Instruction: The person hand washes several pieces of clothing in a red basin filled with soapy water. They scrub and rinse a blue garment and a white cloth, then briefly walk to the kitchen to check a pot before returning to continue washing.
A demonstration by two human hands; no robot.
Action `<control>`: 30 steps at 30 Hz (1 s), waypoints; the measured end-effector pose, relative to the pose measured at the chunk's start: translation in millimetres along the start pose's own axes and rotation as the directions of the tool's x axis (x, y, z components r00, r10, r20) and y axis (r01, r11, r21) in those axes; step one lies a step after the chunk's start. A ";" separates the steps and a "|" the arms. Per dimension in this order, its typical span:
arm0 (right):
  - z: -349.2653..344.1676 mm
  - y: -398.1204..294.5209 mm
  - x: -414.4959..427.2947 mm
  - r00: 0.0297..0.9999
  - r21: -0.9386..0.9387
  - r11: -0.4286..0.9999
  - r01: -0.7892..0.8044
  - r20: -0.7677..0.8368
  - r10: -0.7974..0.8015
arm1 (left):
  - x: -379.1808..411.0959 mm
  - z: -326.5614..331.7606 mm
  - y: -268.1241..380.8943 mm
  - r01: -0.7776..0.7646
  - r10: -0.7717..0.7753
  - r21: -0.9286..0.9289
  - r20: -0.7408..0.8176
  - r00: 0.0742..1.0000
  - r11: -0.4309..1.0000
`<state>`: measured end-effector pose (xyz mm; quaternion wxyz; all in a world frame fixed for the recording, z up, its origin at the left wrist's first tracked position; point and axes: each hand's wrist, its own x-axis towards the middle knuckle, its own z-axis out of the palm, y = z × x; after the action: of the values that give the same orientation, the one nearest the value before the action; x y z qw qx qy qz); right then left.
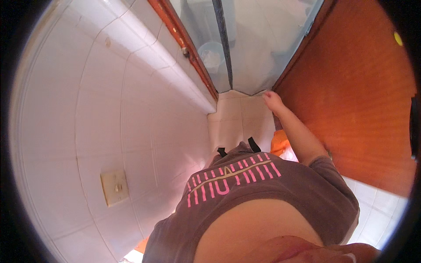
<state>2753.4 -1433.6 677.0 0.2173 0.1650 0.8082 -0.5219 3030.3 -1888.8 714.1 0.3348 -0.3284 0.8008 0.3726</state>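
Note:
My right hand (273, 101) reaches forward, fingers curled, at the lower right corner of a translucent sheet (260, 56). The sheet hangs in a doorway, has a dark vertical strip (223, 42), and ends in a zigzag lower edge. Blur hides whether my fingers grip it or only come close. My left hand is out of view. A dark T-shirt (296, 184) with a pink print covers my torso, and two black straps (254, 144) stick out beyond its hem. Through the sheet, a pale bucket-like container (210, 56) with something white inside shows faintly.
A brown wooden door (352, 98) stands close on my right, with a yellow spot on it. At left runs a white tiled wall (98, 131) bearing a switch plate (114, 187). A worn wooden door frame (187, 49) borders the opening. Pale floor tiles (230, 121) lie ahead.

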 end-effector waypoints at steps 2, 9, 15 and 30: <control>-9.0 -14.2 20.7 0.987 0.009 0.987 0.162 -0.012 -0.162 | -1.4 25.2 11.1 0.049 -0.050 0.034 0.019 0.999 0.998; -64.1 -221.8 148.6 0.862 0.099 0.858 0.505 -0.115 -0.494 | 64.3 10.8 172.5 0.044 -0.056 0.145 0.081 0.995 0.988; -155.8 -290.3 266.1 0.899 0.125 0.907 0.401 -0.244 -0.364 | 172.2 62.4 456.1 -0.432 0.396 0.075 0.287 0.872 0.899; -394.4 -261.1 217.1 -0.572 -0.674 0.724 -0.146 -0.540 -0.618 | 274.7 88.6 788.7 -0.641 0.430 0.179 0.605 0.670 0.747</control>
<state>2369.0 -1168.6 907.3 -0.7039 0.2169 0.6746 0.0487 2290.6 -1492.8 752.7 0.4700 0.1129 0.7937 0.3694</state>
